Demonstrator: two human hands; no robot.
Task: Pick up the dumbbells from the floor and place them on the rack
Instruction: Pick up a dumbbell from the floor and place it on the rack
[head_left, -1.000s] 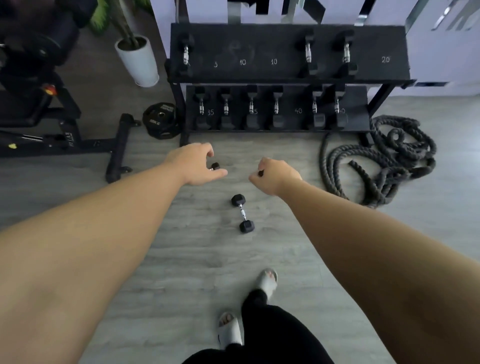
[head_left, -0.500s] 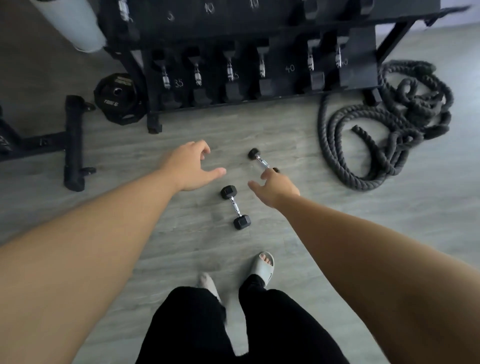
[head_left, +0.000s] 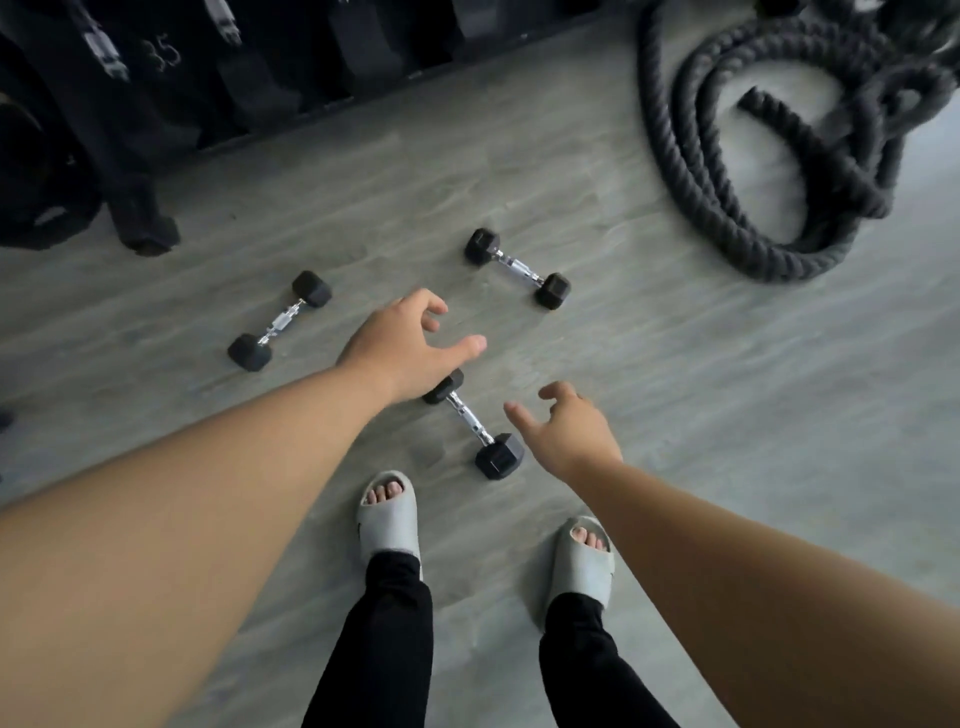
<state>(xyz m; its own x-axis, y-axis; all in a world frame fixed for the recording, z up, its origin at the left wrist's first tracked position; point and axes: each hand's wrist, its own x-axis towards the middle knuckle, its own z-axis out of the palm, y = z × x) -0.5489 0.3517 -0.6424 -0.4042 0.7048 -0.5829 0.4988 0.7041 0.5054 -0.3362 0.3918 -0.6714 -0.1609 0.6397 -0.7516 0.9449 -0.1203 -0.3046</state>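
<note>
Three small dumbbells lie on the grey floor (head_left: 675, 415). The nearest dumbbell (head_left: 470, 422) lies just in front of the feet, between the two hands. Its far end is partly hidden under the left hand (head_left: 402, 353). The left dumbbell (head_left: 279, 321) lies well to the left, and the far dumbbell (head_left: 517, 268) lies further away, toward the rack (head_left: 130, 130).

The left hand is spread open, with the thumb pointing right and the fingers curled a little. It holds nothing and hangs above the far end of the nearest dumbbell; I cannot tell if it touches it. The right hand (head_left: 569, 431) is also open, fingers loosely bent, and it holds nothing. It is just beside the near end of the same dumbbell, apart from it.

The rack stands along the top left edge, with larger dumbbells and the number 35 on it. A thick black rope (head_left: 727, 208) lies coiled at the top right. Two feet in pale sandals (head_left: 388, 519) stand at the bottom.
</note>
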